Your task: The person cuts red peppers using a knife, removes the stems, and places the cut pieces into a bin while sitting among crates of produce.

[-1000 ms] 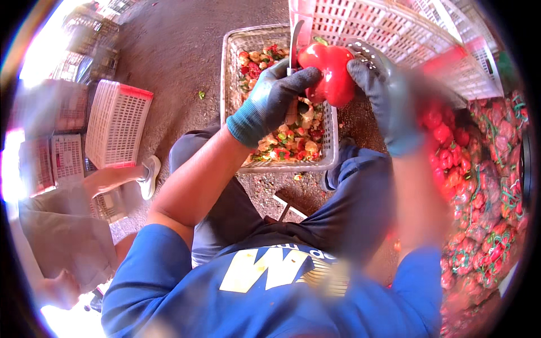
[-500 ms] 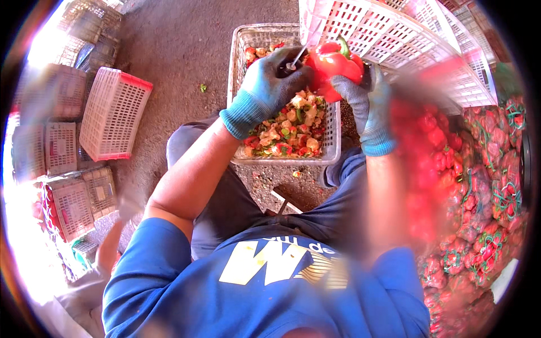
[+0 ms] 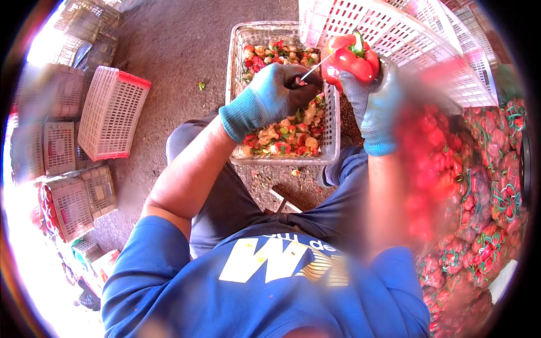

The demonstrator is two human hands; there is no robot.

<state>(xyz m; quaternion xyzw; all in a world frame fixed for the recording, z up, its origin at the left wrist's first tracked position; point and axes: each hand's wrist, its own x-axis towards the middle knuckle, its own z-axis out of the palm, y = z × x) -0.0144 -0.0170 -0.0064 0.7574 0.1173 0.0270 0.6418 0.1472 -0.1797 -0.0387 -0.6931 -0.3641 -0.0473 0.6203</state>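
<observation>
Red bell pepper (image 3: 369,66): glossy, plump, lobed, with pale highlights on its skin; curved green stem on top, green cap at its base; held above the right rim of the trimmings crate (image 3: 282,160), in front of a pale slatted crate (image 3: 389,31); gloved right hand (image 3: 376,104) grasps it from below; gloved left hand (image 3: 284,90) clenched round a knife (image 3: 316,66), thin blade against the pepper's left side.
</observation>
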